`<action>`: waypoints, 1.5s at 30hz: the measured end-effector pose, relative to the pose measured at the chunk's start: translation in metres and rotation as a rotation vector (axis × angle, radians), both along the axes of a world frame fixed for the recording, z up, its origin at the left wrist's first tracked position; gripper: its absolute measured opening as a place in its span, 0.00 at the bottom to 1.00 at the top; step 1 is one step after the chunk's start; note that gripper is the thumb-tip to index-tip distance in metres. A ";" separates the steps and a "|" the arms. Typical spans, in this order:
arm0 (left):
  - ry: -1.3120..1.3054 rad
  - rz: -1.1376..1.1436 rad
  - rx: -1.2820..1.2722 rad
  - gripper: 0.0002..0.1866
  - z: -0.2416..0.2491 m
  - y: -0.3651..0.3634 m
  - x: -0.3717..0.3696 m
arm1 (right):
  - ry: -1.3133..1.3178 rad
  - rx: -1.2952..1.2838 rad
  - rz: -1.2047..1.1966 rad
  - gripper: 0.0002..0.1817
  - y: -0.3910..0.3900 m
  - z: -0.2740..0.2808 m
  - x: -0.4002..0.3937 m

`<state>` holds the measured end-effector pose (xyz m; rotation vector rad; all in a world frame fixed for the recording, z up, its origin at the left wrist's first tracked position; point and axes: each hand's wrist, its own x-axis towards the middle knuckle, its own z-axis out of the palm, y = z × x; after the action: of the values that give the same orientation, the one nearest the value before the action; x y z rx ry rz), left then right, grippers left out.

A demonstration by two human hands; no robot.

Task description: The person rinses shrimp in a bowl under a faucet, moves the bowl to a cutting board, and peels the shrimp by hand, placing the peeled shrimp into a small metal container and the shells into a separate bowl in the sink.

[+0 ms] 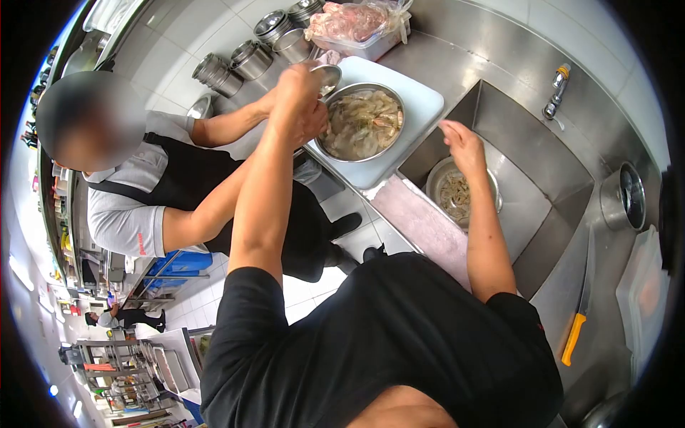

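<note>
My left hand (pixel 298 84) is raised beside a small metal bowl (pixel 328 78), its fingers curled and partly blurred; what they hold, if anything, I cannot tell. Just below it, a co-worker's hand (pixel 312 125) is close to the rim of a large steel bowl (pixel 362 123) full of peeled, raw shrimp in liquid. That bowl stands on a white cutting board (pixel 422 100). Over the sink hovers my right hand (pixel 465 148), open, with fingers extended and nothing in them. Beneath it in the basin, partly hidden by my forearm, sits another metal bowl (pixel 433 182) with shrimp (pixel 454 197).
A co-worker in a black apron (pixel 193 167) stands at the left. Bagged raw meat (pixel 349 23) and steel containers (pixel 250 60) line the back counter. The sink (pixel 542 178) has a faucet (pixel 555 93). A yellow-handled knife (pixel 573 339) and a steel pot (pixel 623 196) are at the right.
</note>
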<state>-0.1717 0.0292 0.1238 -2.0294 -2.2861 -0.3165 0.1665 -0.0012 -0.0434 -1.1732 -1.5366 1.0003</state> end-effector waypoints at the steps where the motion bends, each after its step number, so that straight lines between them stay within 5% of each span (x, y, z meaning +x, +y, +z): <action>1: 0.088 -0.077 -0.151 0.21 -0.002 -0.013 0.015 | -0.099 -0.022 -0.015 0.15 0.001 -0.010 0.011; 3: 0.403 -0.116 -0.394 0.20 -0.021 -0.033 0.053 | -0.346 -0.062 -0.006 0.17 0.004 -0.030 0.029; 5: 0.701 -0.198 -0.342 0.19 -0.048 -0.062 0.076 | -0.640 -0.085 0.046 0.19 0.007 -0.049 0.040; 10: 0.615 -0.278 -0.205 0.18 -0.082 -0.057 0.063 | -0.530 0.323 -0.045 0.19 0.007 -0.006 0.010; 13: 0.433 -0.247 -0.105 0.15 -0.065 -0.062 0.072 | -0.395 0.632 0.020 0.23 -0.002 0.039 -0.026; 16: 0.172 -0.262 -0.006 0.16 -0.042 -0.068 0.082 | -0.398 0.675 0.164 0.28 -0.005 0.067 -0.063; 22: -0.321 -0.286 0.197 0.14 -0.045 -0.073 0.078 | -0.273 0.467 0.314 0.23 0.013 0.071 -0.095; 25: -0.580 -0.258 0.131 0.13 -0.057 -0.074 0.069 | -0.220 0.328 0.339 0.18 0.012 0.071 -0.091; 31: -1.582 -0.145 -0.231 0.13 -0.058 -0.071 0.065 | -0.066 0.197 0.441 0.15 0.014 0.063 -0.085; 34: -1.706 -0.126 -0.309 0.08 -0.059 -0.068 0.063 | -0.109 0.238 0.503 0.14 0.013 0.060 -0.073; 37: -1.359 -0.034 -0.116 0.07 -0.075 -0.060 0.050 | -0.066 0.303 0.453 0.14 0.010 0.050 -0.045; 40: -0.480 -0.198 0.127 0.08 -0.079 -0.081 0.052 | 0.059 0.115 0.336 0.14 0.016 0.021 -0.002; 43: 0.160 -0.281 -0.123 0.10 -0.106 -0.081 0.039 | -0.173 -0.129 0.178 0.15 0.019 -0.003 0.034; 45: 0.117 -0.245 -0.117 0.11 -0.109 -0.088 0.044 | -0.508 -0.014 0.140 0.16 0.018 -0.033 0.048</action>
<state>-0.1278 -0.0592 0.0143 -2.3220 -2.0362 -0.0755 0.2142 0.0163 -0.0764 -1.4178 -2.0338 0.8389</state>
